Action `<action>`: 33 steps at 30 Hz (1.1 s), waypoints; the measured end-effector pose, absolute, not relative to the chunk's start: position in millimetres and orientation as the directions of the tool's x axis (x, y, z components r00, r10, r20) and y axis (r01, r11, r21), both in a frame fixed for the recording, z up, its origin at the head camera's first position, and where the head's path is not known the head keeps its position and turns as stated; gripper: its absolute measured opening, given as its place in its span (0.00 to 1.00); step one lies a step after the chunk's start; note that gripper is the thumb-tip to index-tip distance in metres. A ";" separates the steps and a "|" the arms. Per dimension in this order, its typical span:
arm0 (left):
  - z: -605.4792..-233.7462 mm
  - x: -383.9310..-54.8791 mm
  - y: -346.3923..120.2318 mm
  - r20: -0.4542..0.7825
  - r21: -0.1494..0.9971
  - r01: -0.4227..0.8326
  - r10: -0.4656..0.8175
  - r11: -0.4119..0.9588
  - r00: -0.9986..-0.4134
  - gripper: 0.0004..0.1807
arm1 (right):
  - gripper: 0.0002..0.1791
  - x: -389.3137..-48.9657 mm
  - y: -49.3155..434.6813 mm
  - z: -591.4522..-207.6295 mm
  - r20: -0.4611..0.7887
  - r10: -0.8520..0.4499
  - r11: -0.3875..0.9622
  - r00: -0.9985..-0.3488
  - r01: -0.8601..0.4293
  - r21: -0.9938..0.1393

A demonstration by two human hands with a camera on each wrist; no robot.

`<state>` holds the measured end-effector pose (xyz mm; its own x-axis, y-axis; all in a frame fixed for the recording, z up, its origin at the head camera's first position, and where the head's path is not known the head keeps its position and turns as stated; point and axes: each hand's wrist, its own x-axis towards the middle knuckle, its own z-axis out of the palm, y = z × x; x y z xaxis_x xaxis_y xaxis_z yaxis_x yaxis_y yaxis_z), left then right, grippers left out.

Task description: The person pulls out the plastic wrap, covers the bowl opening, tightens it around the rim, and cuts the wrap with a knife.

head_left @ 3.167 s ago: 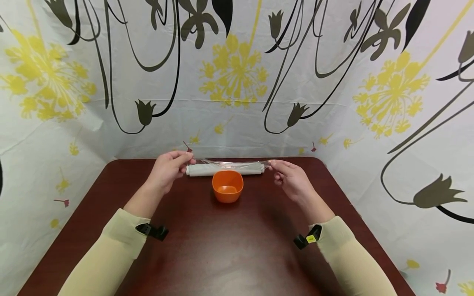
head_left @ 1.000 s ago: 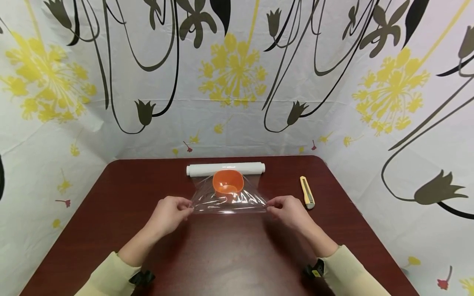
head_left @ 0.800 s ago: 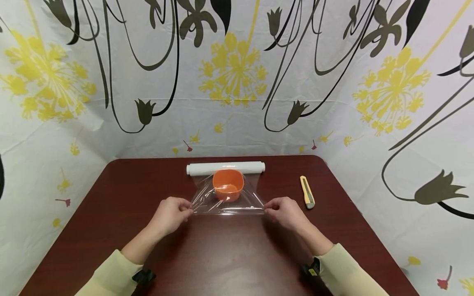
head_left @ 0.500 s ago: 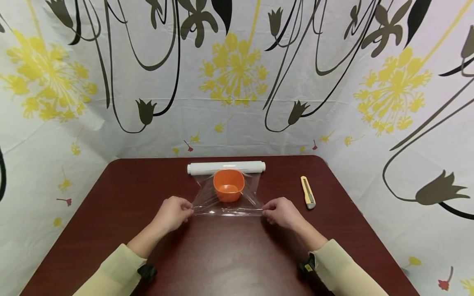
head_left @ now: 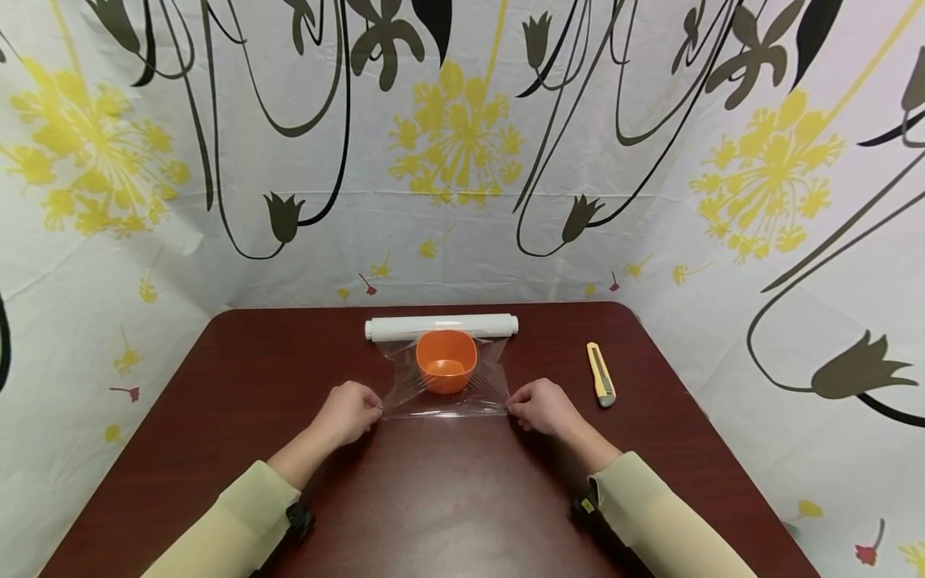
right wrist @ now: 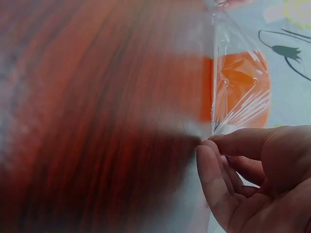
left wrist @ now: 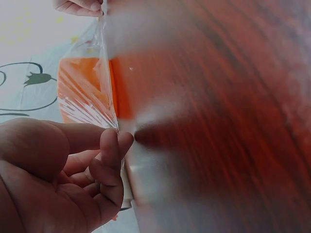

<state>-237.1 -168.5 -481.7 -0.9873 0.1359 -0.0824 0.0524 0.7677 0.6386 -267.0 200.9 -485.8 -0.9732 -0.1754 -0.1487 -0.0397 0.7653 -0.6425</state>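
A sheet of clear plastic wrap (head_left: 441, 405) stretches from its white roll (head_left: 441, 326) toward the person, over an orange bowl (head_left: 446, 363). My left hand (head_left: 349, 411) pinches the sheet's near left corner between thumb and finger, and my right hand (head_left: 543, 408) pinches the near right corner. In the left wrist view the plastic wrap (left wrist: 99, 92) fans out in creases from the pinching fingertips, with the orange bowl (left wrist: 82, 80) behind it. Similar creases run through the film (right wrist: 243, 104) at the thumb in the right wrist view.
A yellow box cutter (head_left: 601, 375) lies on the dark red-brown table (head_left: 433, 490), right of the right hand. The roll lies near the table's far edge. A patterned curtain (head_left: 448, 241) hangs behind and at both sides.
From above the roll, both hands have drawn the plastic wrap toward the person and down over the bowl. Lately they have come slightly closer together. The box cutter, hidden at first, now shows.
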 end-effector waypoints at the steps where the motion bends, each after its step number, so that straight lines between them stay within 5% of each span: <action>1: -483.0 -239.3 -169.3 -0.079 0.637 0.058 0.140 0.769 -0.987 0.06 | 0.05 -268.6 201.0 -486.4 -0.151 -0.173 0.765 -0.973 -0.037 -0.643; 8: -527.7 -276.5 -186.9 -0.069 0.639 0.097 0.183 0.763 -0.981 0.12 | 0.07 -277.7 200.4 -489.7 -0.175 -0.160 0.756 -0.971 -0.006 -0.655; 15: -541.3 -280.5 -190.0 0.015 0.616 0.155 0.185 0.772 -0.983 0.05 | 0.05 -277.3 197.8 -492.5 -0.072 -0.214 0.796 -0.974 -0.131 -0.591; 22: -501.6 -257.9 -177.3 0.018 0.697 0.132 0.167 0.705 -0.986 0.10 | 0.02 -274.5 195.0 -491.2 -0.050 -0.270 0.764 -0.962 -0.182 -0.619; 28: -487.4 -249.5 -171.1 0.024 0.656 0.103 0.115 0.747 -0.993 0.09 | 0.25 -275.5 193.5 -491.8 -0.060 -0.271 0.743 -0.961 -0.169 -0.648; 33: -483.9 -251.9 -167.1 -0.101 0.717 -0.038 0.049 0.696 -0.994 0.09 | 0.13 -279.6 192.4 -491.5 -0.031 -0.270 0.789 -0.962 -0.203 -0.580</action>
<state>-251.9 -167.1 -483.9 -0.9937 0.0492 -0.1006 -0.0381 0.6963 0.7168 -279.6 192.4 -491.5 -0.9623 -0.2704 -0.0313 -0.2028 0.7889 -0.5801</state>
